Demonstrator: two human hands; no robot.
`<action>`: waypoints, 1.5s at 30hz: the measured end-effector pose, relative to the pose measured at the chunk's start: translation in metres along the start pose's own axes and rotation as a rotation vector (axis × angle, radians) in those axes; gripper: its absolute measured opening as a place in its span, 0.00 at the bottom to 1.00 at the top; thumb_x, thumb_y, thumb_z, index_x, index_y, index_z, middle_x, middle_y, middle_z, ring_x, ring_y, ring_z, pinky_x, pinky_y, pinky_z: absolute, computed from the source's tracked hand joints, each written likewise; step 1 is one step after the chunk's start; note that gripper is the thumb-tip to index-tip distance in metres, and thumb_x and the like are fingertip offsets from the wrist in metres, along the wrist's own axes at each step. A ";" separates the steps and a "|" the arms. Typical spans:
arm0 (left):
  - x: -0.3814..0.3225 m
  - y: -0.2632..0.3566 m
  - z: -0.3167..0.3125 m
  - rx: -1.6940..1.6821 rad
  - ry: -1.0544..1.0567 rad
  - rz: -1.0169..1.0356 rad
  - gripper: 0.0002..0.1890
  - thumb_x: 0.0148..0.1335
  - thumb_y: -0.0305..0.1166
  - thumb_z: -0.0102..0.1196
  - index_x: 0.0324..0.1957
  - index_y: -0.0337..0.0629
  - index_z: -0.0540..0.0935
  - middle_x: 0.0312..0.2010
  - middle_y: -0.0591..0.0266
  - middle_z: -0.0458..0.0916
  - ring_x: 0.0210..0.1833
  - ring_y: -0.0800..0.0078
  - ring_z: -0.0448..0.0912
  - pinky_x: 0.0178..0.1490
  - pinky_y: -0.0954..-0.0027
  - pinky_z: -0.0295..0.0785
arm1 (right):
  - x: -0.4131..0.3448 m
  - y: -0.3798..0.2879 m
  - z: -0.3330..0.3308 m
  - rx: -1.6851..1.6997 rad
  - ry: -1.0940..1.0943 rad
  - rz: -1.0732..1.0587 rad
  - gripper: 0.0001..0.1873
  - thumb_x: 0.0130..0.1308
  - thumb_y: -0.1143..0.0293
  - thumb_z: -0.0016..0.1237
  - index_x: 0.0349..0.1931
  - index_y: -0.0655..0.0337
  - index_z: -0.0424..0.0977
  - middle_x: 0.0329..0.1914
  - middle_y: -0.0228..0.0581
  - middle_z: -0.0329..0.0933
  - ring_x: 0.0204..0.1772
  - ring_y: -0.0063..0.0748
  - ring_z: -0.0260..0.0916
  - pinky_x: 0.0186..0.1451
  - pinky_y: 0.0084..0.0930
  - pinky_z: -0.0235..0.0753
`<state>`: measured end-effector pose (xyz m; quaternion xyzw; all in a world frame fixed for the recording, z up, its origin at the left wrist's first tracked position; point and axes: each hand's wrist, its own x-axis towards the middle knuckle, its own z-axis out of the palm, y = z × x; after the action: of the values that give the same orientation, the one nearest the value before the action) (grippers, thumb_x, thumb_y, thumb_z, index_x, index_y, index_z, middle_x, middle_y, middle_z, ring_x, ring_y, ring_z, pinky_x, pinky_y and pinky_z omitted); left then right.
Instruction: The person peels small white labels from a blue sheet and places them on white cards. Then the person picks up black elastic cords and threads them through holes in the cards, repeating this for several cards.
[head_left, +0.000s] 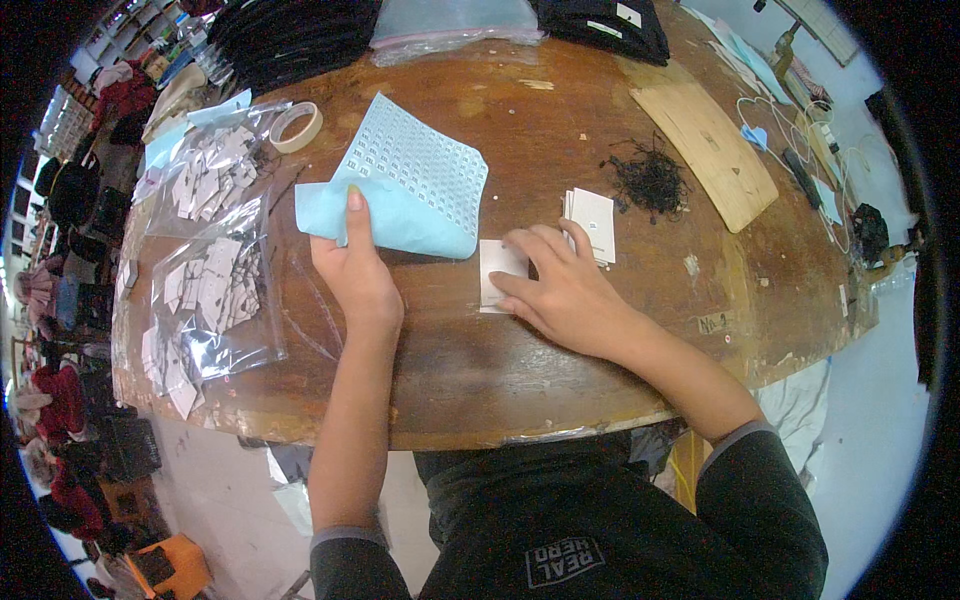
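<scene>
My left hand (358, 281) grips a light blue sheet of size stickers (420, 161), thumb on top. The sheet's near part is folded over, with its plain blue backing (405, 221) facing up; rows of small printed stickers show beyond the fold. Fingers spread, my right hand (562, 281) rests on a small white card (493, 259) lying on the table. Its thumb is at the card's lower right edge. Just beyond the hand is a small stack of white cards (596, 217), the top one bearing a small sticker. The outer fingers overlap that stack's near left edge.
Clear plastic bags of white tags (217, 292) lie at left, near a roll of masking tape (296, 127). Black strings (649, 176) are heaped beside a wooden board (705, 157) at right. Folded black garments (292, 37) and clear plastic bags (457, 26) line the wooden table's (450, 375) far side.
</scene>
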<state>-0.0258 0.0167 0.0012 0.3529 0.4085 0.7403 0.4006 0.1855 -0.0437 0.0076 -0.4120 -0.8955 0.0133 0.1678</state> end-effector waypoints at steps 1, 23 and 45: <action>0.000 0.000 0.000 -0.011 0.005 0.000 0.14 0.67 0.33 0.55 0.49 0.33 0.75 0.46 0.60 0.79 0.48 0.76 0.76 0.55 0.71 0.68 | 0.000 0.001 -0.001 0.012 0.004 0.004 0.21 0.58 0.57 0.55 0.51 0.54 0.76 0.57 0.49 0.65 0.62 0.49 0.60 0.66 0.53 0.53; -0.003 0.001 0.002 -0.084 0.027 -0.066 0.12 0.65 0.28 0.55 0.48 0.32 0.73 0.45 0.57 0.78 0.46 0.72 0.77 0.51 0.68 0.73 | -0.039 0.082 -0.038 0.095 0.037 0.197 0.23 0.59 0.58 0.55 0.54 0.56 0.75 0.62 0.49 0.64 0.65 0.52 0.60 0.67 0.42 0.59; -0.011 0.001 0.002 0.096 -0.060 0.000 0.14 0.61 0.29 0.61 0.46 0.33 0.76 0.41 0.61 0.80 0.43 0.77 0.76 0.48 0.73 0.70 | 0.103 -0.019 -0.008 0.693 0.627 0.059 0.09 0.57 0.72 0.55 0.37 0.67 0.75 0.36 0.49 0.78 0.38 0.48 0.77 0.41 0.36 0.76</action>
<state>-0.0193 0.0073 0.0006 0.3936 0.4313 0.7090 0.3955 0.1124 0.0192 0.0483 -0.3412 -0.7322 0.1913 0.5575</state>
